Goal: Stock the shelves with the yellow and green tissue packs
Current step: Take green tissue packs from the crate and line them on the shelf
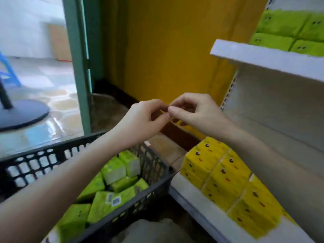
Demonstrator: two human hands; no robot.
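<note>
Here, the left grip (143, 118) and right grip (198, 113) meet fingertip to fingertip in mid-air, fingers curled; whether they pinch anything, I cannot tell. Below them, green tissue packs (114, 190) lie jumbled in a black basket (35, 160). Yellow tissue packs (228, 181) stand in rows on the lower shelf (201, 207); stacked green packs (287, 30) sit on the upper shelf (263, 60).
</note>
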